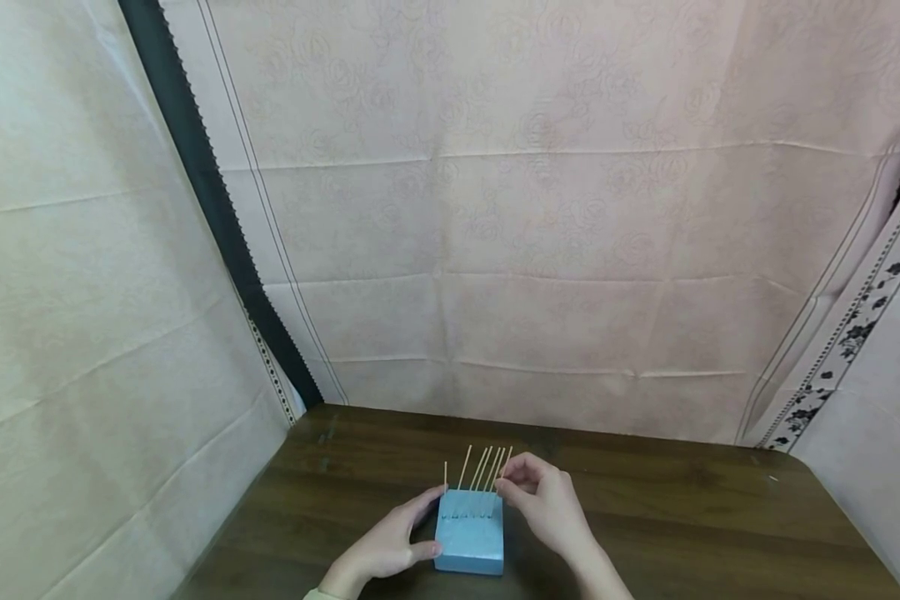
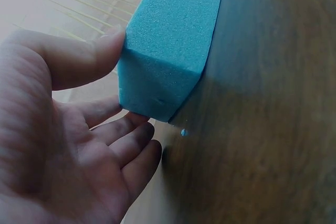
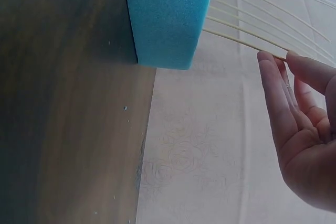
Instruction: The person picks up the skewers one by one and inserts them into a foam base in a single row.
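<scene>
A blue foam block stands on the wooden table, with a row of thin wooden sticks rising from its top toward the far edge. One stick stands apart at the left end; the others are grouped toward the right. Steadying the block from its left side is my left hand, thumb at one edge and fingertips against another face. My right hand pinches the rightmost stick between thumb and fingers, some way above the foam. Short dark marks run in a line across the block's front face.
Brown table surface spreads around the block. Pale patterned cloth hangs behind it, with more cloth at the left and right sides. A tiny blue foam crumb lies beside the block.
</scene>
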A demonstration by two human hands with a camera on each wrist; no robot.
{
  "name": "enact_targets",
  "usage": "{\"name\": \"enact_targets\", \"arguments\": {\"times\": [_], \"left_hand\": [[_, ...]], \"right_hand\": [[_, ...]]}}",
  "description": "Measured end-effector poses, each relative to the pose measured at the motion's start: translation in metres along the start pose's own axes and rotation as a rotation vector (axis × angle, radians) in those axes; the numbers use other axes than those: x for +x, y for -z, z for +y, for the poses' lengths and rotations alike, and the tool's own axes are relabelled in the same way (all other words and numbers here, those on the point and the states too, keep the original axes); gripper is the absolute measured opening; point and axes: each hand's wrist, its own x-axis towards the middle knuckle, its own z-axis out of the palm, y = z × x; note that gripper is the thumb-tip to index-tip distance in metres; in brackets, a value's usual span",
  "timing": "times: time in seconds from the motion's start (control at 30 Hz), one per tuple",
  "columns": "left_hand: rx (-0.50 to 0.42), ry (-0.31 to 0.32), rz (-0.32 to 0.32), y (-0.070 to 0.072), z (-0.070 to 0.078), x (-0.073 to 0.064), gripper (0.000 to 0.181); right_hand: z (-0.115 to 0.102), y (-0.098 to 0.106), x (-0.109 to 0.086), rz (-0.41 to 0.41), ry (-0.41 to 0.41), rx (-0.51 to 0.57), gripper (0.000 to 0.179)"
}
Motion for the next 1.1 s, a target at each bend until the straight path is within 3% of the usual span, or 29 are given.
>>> {"name": "enact_targets", "arguments": {"times": [0.47, 0.8, 0.97, 1.1], "left_hand": [[0.004, 0.007, -0.002, 0.000, -0.002, 0.001, 0.082], [0.036, -0.022, -0.023, -0.001, 0.000, 0.006, 0.087], [0.061, -0.018, -0.010, -0.001, -0.002, 0.004, 0.089], [0.065, -0.044, 0.050, 0.004, -0.005, 0.000, 0.089]], "right_hand": [[-0.002, -0.003, -0.002, 0.004, 0.011, -0.114, 0.015], [0.003, 0.005, -0.004, -0.053, 0.005, -0.135, 0.026], [0.006, 0.015, -0.008, -0.073, -0.007, -0.118, 0.038], [0.013, 0.031, -0.012, -0.059, -0.026, -0.157, 0.046]]}}
